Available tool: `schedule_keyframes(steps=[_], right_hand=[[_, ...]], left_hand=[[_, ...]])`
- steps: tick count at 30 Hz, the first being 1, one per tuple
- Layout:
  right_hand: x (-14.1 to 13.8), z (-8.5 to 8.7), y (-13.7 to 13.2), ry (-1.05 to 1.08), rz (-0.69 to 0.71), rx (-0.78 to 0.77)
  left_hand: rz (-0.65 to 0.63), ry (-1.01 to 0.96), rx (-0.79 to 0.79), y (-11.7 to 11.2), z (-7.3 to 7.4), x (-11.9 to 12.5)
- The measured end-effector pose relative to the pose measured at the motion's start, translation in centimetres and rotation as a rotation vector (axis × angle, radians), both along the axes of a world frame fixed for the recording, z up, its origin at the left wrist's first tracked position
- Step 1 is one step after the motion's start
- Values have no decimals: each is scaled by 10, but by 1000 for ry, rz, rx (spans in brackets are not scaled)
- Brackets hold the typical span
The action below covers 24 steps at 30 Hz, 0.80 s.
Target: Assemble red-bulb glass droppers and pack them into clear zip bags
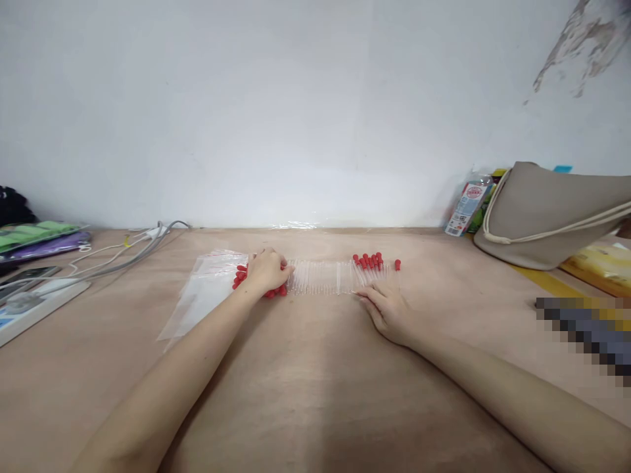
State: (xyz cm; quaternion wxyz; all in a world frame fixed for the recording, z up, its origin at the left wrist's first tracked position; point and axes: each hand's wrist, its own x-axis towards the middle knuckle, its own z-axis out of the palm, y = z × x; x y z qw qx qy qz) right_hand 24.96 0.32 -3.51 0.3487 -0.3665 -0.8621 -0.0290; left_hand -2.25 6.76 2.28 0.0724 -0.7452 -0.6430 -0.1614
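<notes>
My left hand (266, 270) is curled over a heap of red rubber bulbs (240, 276), and a bulb shows at its fingertips. To its right, thin clear glass dropper tubes (315, 278) lie side by side in a row on the table. At the row's right end, my right hand (387, 307) has its fingers closed at the lower end of a tube. Just beyond that hand lie several tubes fitted with red bulbs (373, 261), bulbs pointing away from me. One more bulb-topped dropper (397, 265) lies slightly apart on the right.
Clear zip bags (197, 299) lie left of the bulbs. A power strip (44, 305) and cables (123, 259) are at the left. A bottle (466, 207), a grey-beige bag (552, 213) and a yellow packet (604, 269) stand right. A white wall (305, 112) closes the back.
</notes>
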Motion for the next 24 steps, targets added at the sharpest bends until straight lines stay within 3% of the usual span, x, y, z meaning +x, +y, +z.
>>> schedule_keyframes(steps=[6, 9, 13, 15, 18, 20, 24], right_hand=[[-3, 3, -4, -18, 23, 4], [-3, 4, -3, -4, 38, -18], [-2, 5, -3, 28, 73, -35], [-2, 4, -3, 46, 84, -52], [-2, 3, -3, 80, 106, -84], [-3, 2, -3, 94, 116, -97], [-5, 2, -4, 95, 91, -106]], left_hand=[[-7, -15, 2, 2, -2, 4], [-4, -54, 29, -1, 6, 5], [-101, -299, 89, -13, 22, 6], [-194, -442, 145, -23, 23, 10], [-389, -694, 135, -42, 8, 20], [-503, -879, -34, -54, -8, 27], [-478, -1088, -283, -70, -33, 40]])
